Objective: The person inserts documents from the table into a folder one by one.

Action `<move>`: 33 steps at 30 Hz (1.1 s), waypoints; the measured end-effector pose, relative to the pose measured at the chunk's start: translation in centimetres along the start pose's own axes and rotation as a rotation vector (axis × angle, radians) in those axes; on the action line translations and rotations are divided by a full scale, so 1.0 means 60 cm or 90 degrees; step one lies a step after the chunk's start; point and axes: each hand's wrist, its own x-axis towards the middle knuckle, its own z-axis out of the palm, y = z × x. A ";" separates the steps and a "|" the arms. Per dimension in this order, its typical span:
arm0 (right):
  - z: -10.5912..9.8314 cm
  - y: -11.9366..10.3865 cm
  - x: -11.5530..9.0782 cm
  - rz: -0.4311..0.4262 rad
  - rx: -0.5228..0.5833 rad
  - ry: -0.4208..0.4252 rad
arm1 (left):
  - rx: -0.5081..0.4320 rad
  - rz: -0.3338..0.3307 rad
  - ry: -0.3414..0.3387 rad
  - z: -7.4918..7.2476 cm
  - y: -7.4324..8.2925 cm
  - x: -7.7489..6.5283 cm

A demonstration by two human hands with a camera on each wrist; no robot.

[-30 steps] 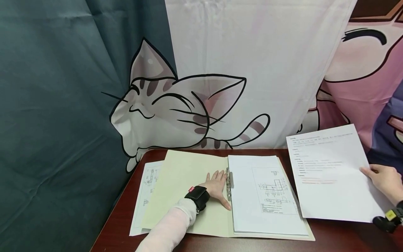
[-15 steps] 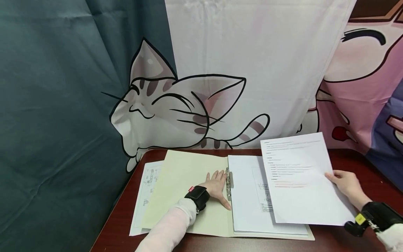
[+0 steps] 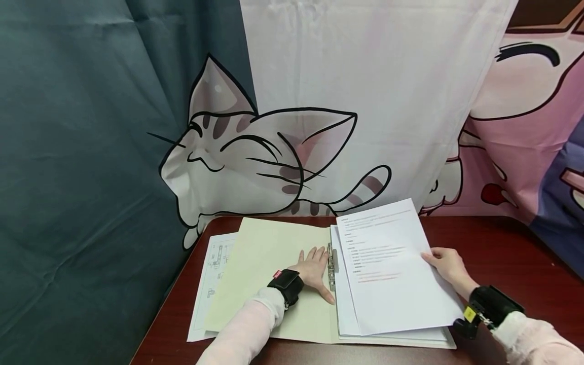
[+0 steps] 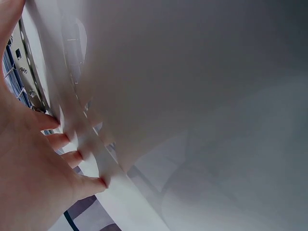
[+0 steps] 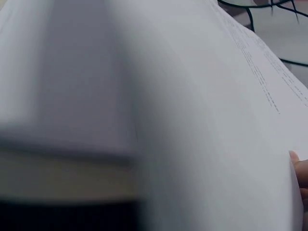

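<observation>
A cream folder (image 3: 274,238) lies spread on the table, with a metal clip (image 3: 331,266) along its fold. My left hand (image 3: 312,271) rests with spread fingers on the folder's left cover, fingertips close beside the clip. White sheets (image 3: 347,314) lie on the right side of the folder. Over them, my right hand (image 3: 449,266) pinches a printed sheet of paper (image 3: 388,284) by its right edge, thumb on top. The sheet is tilted and overlaps most of the stack, hiding the drawing there. In the right wrist view, the fingers (image 5: 301,173) hold the printed sheet's edge.
Beneath the folder's left side, another sheet with line drawings (image 3: 216,263) sticks out onto the dark red table (image 3: 511,243). Behind the table hangs a curtain (image 3: 365,76) printed with a cartoon cat.
My right hand has carried the printed sheet leftward from the table's right side to over the stack in the folder. The left hand stays in place.
</observation>
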 end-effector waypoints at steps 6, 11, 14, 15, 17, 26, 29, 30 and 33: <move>0.021 -0.013 0.002 -0.003 -0.007 -0.003 | 0.001 0.003 -0.005 -0.001 0.000 0.002; 0.031 -0.017 0.001 0.025 0.003 -0.011 | 0.001 0.000 -0.010 -0.003 0.000 0.002; 0.038 -0.019 -0.001 0.034 0.011 -0.019 | 0.000 -0.004 -0.011 -0.005 0.002 0.001; 0.040 -0.019 -0.002 0.035 0.013 -0.023 | -0.001 -0.005 -0.012 -0.005 0.002 0.000; 0.045 -0.020 -0.005 0.034 0.016 -0.030 | 0.000 -0.008 -0.014 -0.005 0.003 0.000; 0.054 -0.024 -0.013 0.039 0.012 -0.037 | 0.000 -0.009 -0.009 -0.003 0.002 -0.002; 0.056 -0.027 -0.014 0.035 0.011 -0.040 | -0.004 -0.009 -0.007 -0.003 0.001 -0.001; 0.056 -0.027 -0.015 0.033 0.010 -0.041 | -0.006 -0.008 -0.007 -0.003 0.001 0.000; 0.059 -0.027 -0.017 0.033 0.002 -0.048 | -0.007 -0.007 -0.004 -0.001 0.000 0.001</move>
